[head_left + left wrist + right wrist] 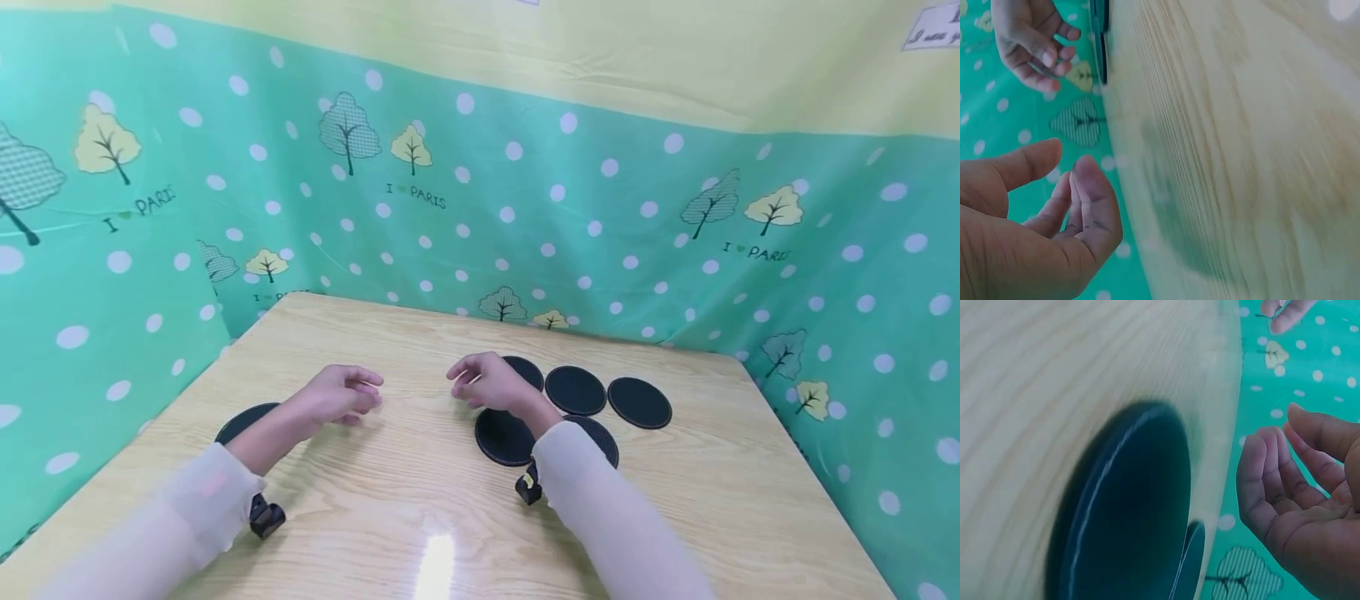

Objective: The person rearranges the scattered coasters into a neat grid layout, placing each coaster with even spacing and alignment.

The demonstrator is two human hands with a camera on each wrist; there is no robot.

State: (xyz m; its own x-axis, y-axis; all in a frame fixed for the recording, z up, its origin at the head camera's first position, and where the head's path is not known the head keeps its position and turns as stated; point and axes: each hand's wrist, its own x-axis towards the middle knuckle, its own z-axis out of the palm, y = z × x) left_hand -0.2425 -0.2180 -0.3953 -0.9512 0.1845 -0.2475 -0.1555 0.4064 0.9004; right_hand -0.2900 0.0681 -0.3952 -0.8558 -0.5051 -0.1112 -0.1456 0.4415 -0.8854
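My left hand [339, 395] hovers over the left middle of the wooden table, its fingers loosely bent and nothing between them. Under that forearm a black round coaster [242, 421] with a stitched edge is partly hidden. My right hand [487, 382], also holding nothing, hangs above the table beside several black coasters, its fingers loosely curved toward the left hand. One coaster [502, 438] lies just below the right wrist, and another [600, 437] is partly covered by the sleeve. In the right wrist view a coaster [1129, 506] with pale stitching lies flat, away from the fingers.
Behind the right hand lies a back row of coasters: one [525, 369] partly hidden, one in the middle [575, 390] and one at the right [640, 402]. A green dotted cloth [525, 225] hangs behind and beside the wooden table [735, 475].
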